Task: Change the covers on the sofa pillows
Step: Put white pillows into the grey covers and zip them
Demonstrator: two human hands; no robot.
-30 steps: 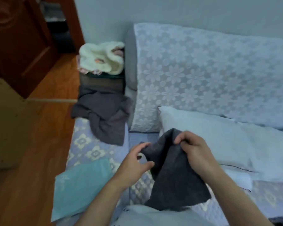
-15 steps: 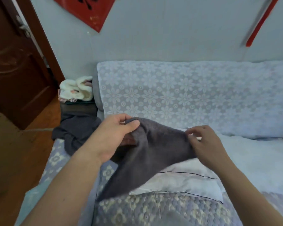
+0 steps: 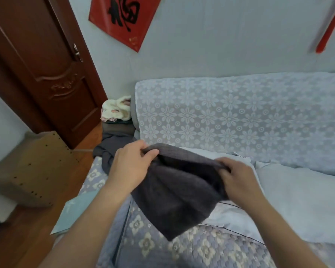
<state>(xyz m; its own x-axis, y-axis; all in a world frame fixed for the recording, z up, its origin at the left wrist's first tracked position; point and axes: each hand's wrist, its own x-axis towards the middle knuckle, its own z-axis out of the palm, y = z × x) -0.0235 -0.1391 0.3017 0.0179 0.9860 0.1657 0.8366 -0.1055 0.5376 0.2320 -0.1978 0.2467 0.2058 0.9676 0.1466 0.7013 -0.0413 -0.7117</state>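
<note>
Hands first: our left hand (image 3: 132, 167) and right hand (image 3: 235, 179) pinch dark grey knit pillow cover (image 3: 174, 192) by its open mouth, held above sofa seat. Behind, bare white pillow (image 3: 302, 198) uncovered, waiting. We judge insertion not yet begun.

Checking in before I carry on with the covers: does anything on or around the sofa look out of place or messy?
A second dark grey cloth lies crumpled over the sofa's far end, part hanging off. A pale blue cloth droops off the seat's front edge. The bare white pillows lie flat. Both suit a cover change; no damage shows.
</note>
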